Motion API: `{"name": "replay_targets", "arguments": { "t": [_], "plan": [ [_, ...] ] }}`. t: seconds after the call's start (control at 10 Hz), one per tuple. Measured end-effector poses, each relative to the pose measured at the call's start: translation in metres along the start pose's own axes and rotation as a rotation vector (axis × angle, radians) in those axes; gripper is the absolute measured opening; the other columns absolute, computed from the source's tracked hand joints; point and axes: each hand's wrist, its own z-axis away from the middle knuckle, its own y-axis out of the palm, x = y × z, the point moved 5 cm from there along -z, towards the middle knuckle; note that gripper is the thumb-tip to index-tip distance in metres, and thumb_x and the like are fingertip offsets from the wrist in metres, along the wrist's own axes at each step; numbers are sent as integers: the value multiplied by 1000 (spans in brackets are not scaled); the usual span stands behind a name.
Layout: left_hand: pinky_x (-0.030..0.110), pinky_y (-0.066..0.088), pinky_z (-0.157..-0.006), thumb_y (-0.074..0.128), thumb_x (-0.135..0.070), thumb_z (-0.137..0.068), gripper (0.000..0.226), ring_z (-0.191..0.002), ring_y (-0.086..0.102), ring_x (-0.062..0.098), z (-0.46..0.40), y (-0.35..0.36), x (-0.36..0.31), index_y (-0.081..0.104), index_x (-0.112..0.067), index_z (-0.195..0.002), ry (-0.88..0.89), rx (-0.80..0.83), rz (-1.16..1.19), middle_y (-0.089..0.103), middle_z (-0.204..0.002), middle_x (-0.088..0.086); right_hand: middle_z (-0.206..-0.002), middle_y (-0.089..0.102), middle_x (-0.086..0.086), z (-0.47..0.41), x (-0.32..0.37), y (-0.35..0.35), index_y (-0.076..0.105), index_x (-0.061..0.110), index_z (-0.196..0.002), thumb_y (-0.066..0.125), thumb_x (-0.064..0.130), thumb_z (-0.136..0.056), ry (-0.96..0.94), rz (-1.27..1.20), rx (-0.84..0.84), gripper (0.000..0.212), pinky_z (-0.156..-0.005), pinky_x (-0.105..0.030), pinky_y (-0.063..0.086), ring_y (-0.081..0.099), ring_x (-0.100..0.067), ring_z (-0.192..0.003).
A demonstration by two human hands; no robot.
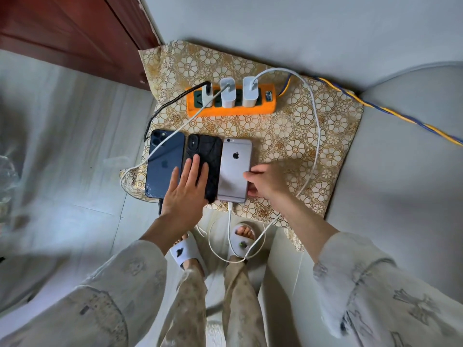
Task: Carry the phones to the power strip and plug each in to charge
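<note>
1. Head view showed a gold floral cushion (288, 136) lying between the grey sofa seat (400, 151) and the tiled floor, with everything of the task resting on it.
2. An orange power strip (231, 106) sat on its far part, carrying three white charger bricks (250, 92).
3. Three phones lay face down, side by side and touching, near the cushion's near-left edge: a dark blue iPhone (164, 161) on the left, a black-cased phone (209, 156) in the middle, a silver iPhone (234, 171) on the right.
4. The left hand (185, 194) lay flat, fingers spread wide, over the black-cased phone and the blue one's edge, gripping nothing.
5. The right hand (266, 184) pinched the silver iPhone's right edge, fingers narrow.
6. A white cable (230, 221) appeared seated in the silver iPhone's near end; the others' ports were hidden.
7. Judgement: all seemed plugged; squaring them up called for gentle pushes, with slack left in the cables.
8. Only Apple logos were readable, on the silver and blue backs.
</note>
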Motion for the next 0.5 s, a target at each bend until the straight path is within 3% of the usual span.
{"name": "replay_targets", "arguments": {
  "t": [0.1, 0.2, 0.3, 0.4, 0.5],
  "plan": [
    [40, 5, -117, 46, -20, -92, 78, -143, -13, 31, -1, -1, -1, -11, -8, -144, 7, 22, 65, -18, -154, 16, -94, 70, -18, 2, 9, 2, 65, 0, -94, 64, 7, -82, -109, 188, -124, 15, -68, -39, 59, 68, -26, -72],
    [37, 10, -117, 43, -13, -92, 74, -143, -12, 32, -3, -4, 1, -9, -8, -144, 28, 34, 104, -17, -154, 17, -95, 68, -16, 6, 14, 5, 60, 1, -98, 63, 8, -82, -193, 336, -233, 17, -71, -35, 58, 66, -27, -79],
    [39, 11, -117, 44, -12, -91, 72, -143, -10, 32, -2, -9, 3, -5, -9, -145, 43, 79, 137, -16, -154, 16, -99, 66, -18, 13, 16, 11, 60, -3, -99, 57, 8, -85, -215, 376, -206, 18, -79, -41, 55, 64, -31, -88],
    [43, 13, -116, 43, -17, -92, 69, -144, -7, 31, -7, -17, 6, 0, -10, -145, 46, 173, 169, -14, -155, 14, -95, 63, -17, 19, 20, 14, 60, -3, -94, 50, 8, -87, -225, 350, -77, 16, -76, -39, 53, 59, -29, -87],
    [45, 25, -111, 42, -21, -92, 58, -143, 8, 29, -13, -33, 7, 16, -10, -143, 54, 330, 226, -3, -157, 12, -91, 60, -12, 33, 24, 15, 58, 1, -102, 45, 14, -90, -175, 385, 114, 22, -54, -19, 36, 47, -14, -67]
  ]
}}
